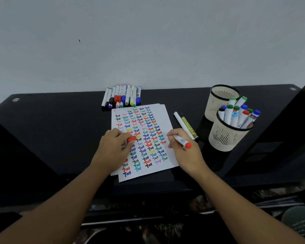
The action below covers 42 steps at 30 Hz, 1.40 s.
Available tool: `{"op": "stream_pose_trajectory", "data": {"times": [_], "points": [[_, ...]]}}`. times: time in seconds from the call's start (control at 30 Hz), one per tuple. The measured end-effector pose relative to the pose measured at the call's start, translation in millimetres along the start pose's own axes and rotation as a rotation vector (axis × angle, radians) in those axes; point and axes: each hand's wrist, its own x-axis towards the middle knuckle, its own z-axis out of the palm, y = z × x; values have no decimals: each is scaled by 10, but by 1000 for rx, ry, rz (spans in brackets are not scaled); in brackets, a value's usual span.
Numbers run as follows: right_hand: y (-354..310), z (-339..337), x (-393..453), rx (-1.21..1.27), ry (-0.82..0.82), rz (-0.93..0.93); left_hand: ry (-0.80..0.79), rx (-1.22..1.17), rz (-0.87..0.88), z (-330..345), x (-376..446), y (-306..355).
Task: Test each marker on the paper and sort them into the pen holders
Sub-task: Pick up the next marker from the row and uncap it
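Note:
A white paper (pixel 163 117) covered with several coloured "Test" words lies on the black table. My left hand (pixel 113 147) rests on its left side and pinches a red marker cap (pixel 131 138). My right hand (pixel 182 152) grips a white marker with a red end (pixel 183 142), tip down on the paper's right side. A row of several capped markers (pixel 122 97) lies beyond the paper. The near pen holder (pixel 225 138) holds several markers. The far pen holder (pixel 220 97) shows nothing inside.
Two loose markers, one white (pixel 180 122) and one yellow-green (pixel 189 126), lie right of the paper beside the holders. The black table (pixel 60 129) ends at a pale wall behind. A dark upright edge stands at the far right.

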Motion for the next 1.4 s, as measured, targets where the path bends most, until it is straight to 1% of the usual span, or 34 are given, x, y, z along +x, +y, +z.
{"op": "stream_pose_trajectory", "data": {"times": [0.1, 0.17, 0.2, 0.27, 0.37, 0.4, 0.43, 0.5, 0.53, 0.6, 0.63, 0.7, 0.87, 1.07, 1.27, 1.4], "points": [[-11, -42, 20, -90, -107, -31, 4, -37, 20, 9, -4, -4], [-54, -79, 60, -71, -201, 13, 12, -52, 29, 8, -13, -10], [-79, -95, 83, -41, -221, 29, 16, -54, 30, 6, -13, -11], [-133, -104, 113, 33, -189, 17, 30, -57, 39, 0, -20, -6], [-224, -65, 178, 107, -77, -21, 49, -79, 51, -20, -26, 10], [-257, -49, 206, 99, -79, -16, 48, -85, 49, -26, -30, 18], [-288, -36, 229, 82, -115, -12, 44, -91, 44, -31, -37, 24], [-301, -17, 273, -40, -223, -27, 37, -99, 28, -42, -50, 42], [-290, -10, 296, -161, -262, -50, 37, -103, 22, -49, -55, 50], [-266, 4, 340, -456, -280, -119, 39, -114, 18, -63, -66, 65], [-259, 9, 361, -558, -279, -156, 41, -116, 18, -69, -69, 73], [-273, 15, 390, -637, -283, -214, 46, -116, 27, -79, -75, 86], [-282, 42, 425, -685, -317, -237, 44, -117, 45, -101, -75, 105], [-258, 81, 465, -680, -325, -239, 35, -105, 71, -98, -79, 82], [-262, 54, 486, -667, -338, -280, 26, -109, 71, -109, -75, 93], [-294, 92, 500, -673, -359, -313, 19, -101, 121, -117, -97, 95]]}}
